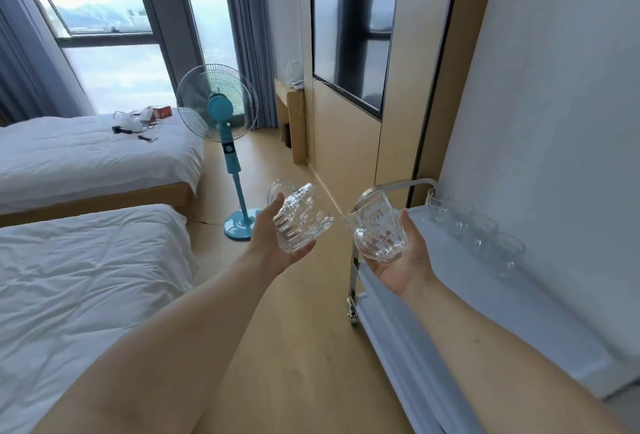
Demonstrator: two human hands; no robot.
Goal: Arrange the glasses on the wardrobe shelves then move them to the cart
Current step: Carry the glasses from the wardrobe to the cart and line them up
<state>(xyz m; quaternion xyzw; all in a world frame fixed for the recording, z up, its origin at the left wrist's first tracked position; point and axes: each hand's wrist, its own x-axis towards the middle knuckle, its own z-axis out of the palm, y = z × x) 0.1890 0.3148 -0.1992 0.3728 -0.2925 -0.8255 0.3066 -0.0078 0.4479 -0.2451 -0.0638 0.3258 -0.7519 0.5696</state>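
My left hand (273, 246) grips a clear ribbed glass (301, 219), tilted with its mouth toward the upper left, over the wooden floor. My right hand (405, 257) holds a second clear ribbed glass (379, 229) from below, just over the near-left corner of the white cart (460, 260). A row of several clear glasses (474, 226) stands along the far side of the cart's top shelf, against the white wall. The wardrobe is out of view.
Two white beds (86, 278) fill the left side. A blue standing fan (221, 136) stands on the floor ahead. A wall television (353, 35) hangs on the wooden panel beyond the cart. The cart's metal handle (398, 186) and lower shelf (398, 336) show at right.
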